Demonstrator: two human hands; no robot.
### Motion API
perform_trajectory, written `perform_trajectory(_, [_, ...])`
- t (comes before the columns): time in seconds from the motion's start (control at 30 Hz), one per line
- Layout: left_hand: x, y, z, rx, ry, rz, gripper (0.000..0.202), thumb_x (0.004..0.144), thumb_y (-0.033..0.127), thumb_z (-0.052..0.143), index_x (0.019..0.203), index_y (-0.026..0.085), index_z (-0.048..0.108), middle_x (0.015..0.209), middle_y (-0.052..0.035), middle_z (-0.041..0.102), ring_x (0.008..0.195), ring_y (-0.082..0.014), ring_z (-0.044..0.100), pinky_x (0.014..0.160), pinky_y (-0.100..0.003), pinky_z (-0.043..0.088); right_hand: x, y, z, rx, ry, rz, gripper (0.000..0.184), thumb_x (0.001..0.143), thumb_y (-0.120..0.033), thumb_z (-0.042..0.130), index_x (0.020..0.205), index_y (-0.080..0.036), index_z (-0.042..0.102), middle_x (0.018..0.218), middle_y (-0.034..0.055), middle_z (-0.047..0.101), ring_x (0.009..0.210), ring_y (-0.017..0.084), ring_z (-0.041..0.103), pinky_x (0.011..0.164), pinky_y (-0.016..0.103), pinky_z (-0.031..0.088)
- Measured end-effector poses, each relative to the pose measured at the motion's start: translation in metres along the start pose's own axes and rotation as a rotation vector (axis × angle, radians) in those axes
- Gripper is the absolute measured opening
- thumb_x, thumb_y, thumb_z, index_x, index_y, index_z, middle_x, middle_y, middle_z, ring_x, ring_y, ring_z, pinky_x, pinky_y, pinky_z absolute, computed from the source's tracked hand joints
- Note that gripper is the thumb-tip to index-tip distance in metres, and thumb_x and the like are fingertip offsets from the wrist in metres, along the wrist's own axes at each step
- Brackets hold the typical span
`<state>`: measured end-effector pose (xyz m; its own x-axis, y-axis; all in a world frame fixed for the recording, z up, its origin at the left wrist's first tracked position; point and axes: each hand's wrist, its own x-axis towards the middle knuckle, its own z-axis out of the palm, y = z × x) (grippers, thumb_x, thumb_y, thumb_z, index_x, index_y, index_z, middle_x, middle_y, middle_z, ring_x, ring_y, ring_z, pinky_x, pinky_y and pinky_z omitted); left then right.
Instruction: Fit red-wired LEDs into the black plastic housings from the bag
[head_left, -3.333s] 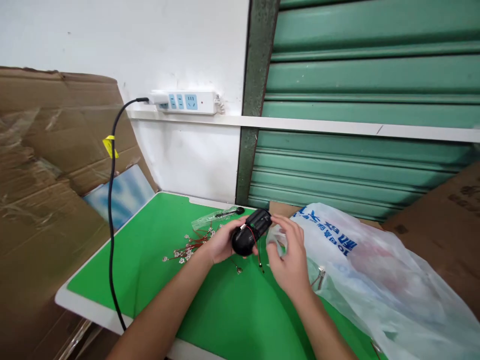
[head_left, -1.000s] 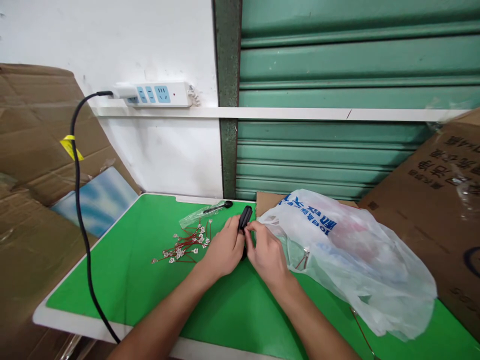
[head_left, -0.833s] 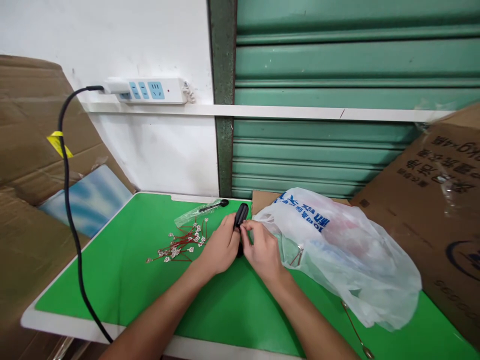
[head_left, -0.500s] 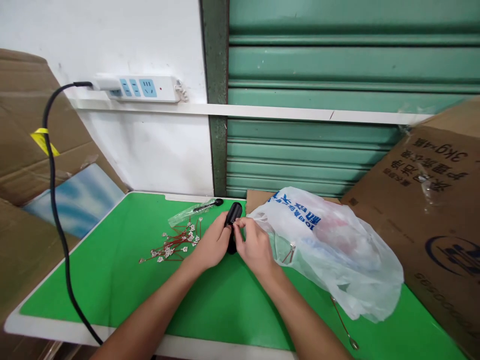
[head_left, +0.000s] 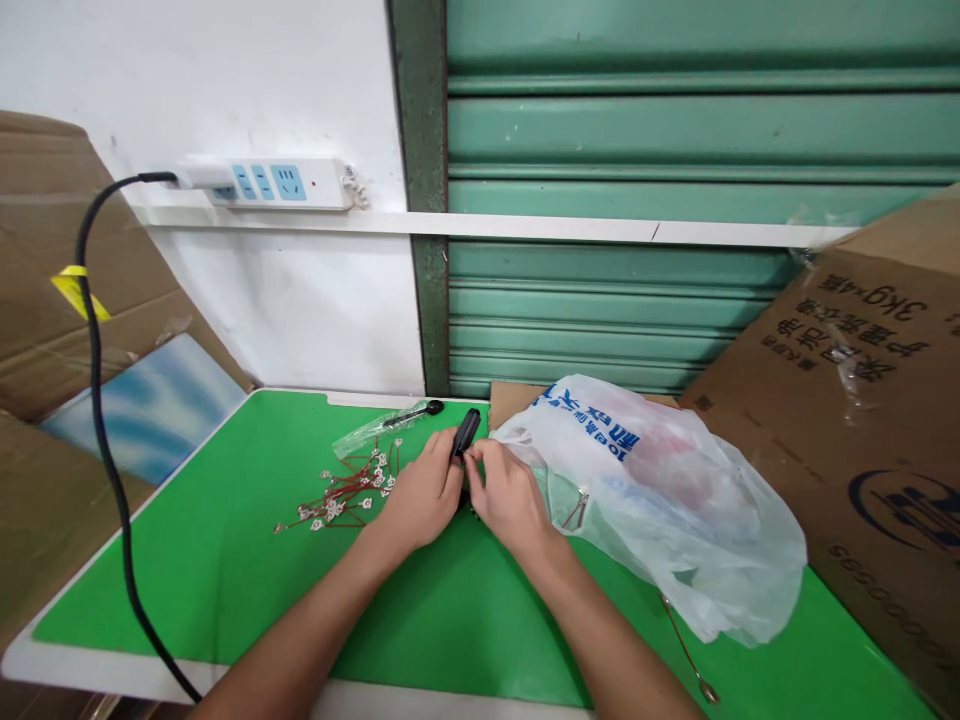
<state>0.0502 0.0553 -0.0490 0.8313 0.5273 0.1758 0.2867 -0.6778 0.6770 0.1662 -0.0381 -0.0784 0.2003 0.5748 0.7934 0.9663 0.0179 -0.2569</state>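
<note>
My left hand (head_left: 426, 490) is closed around a long black plastic object (head_left: 466, 432) that stands out above the fingers, tilted a little to the right. Its lower part is mostly covered by my hands. The fingertips of my right hand (head_left: 506, 488) are pinched together against its right side; anything small between them is hidden. Left of my hands lies a loose pile of small silvery metal pieces with red wires (head_left: 349, 492). Behind the pile, a thin black item with a round end (head_left: 411, 413) is in a clear plastic sleeve (head_left: 367, 432).
A white plastic bag (head_left: 675, 490) covers the table's right side, with a wired metal piece (head_left: 691, 655) in front of it. Cardboard boxes (head_left: 847, 400) flank the green tabletop (head_left: 225, 560). A black cable (head_left: 105, 440) hangs at left from a power strip (head_left: 300, 183).
The black object has turned in my hands and now shows a narrower side. Both hands stay closed at it. The whole view has shifted slightly.
</note>
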Motion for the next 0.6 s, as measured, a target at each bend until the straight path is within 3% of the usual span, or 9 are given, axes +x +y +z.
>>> perform_trajectory(0.23, [0.000, 0.002, 0.001, -0.039, -0.005, 0.008, 0.044, 0.098, 0.028, 0.030, 0.137, 0.013, 0.046, 0.127, -0.0167, 0.054, 0.114, -0.0305, 0.058, 0.103, -0.052, 0.045, 0.000, 0.002, 0.003, 0.031, 0.044, -0.002, 0.014, 0.100, -0.014, 0.046, 0.088, -0.019, 0.051, 0.077, 0.0041, 0.063, 0.069, 0.016, 0.061, 0.063, 0.027, 0.044])
perform_trajectory(0.43, [0.002, -0.003, -0.001, -0.246, -0.002, 0.103, 0.040, 0.101, 0.025, 0.031, 0.136, 0.013, 0.045, 0.134, -0.0152, 0.054, 0.123, -0.0233, 0.052, 0.112, -0.042, 0.038, 0.008, -0.003, -0.005, 0.037, 0.096, 0.004, 0.010, 0.096, -0.013, 0.054, 0.104, -0.017, 0.058, 0.089, 0.0062, 0.068, 0.083, 0.021, 0.062, 0.076, 0.033, 0.047])
perform_trajectory(0.6, [0.004, -0.006, -0.002, -0.260, -0.030, 0.092, 0.037, 0.101, 0.025, 0.032, 0.132, 0.012, 0.046, 0.132, -0.0155, 0.055, 0.116, -0.0229, 0.054, 0.107, -0.042, 0.040, 0.006, -0.002, -0.006, 0.042, 0.026, 0.076, 0.010, 0.096, -0.016, 0.055, 0.090, -0.017, 0.063, 0.088, 0.0066, 0.063, 0.085, 0.021, 0.057, 0.078, 0.033, 0.047])
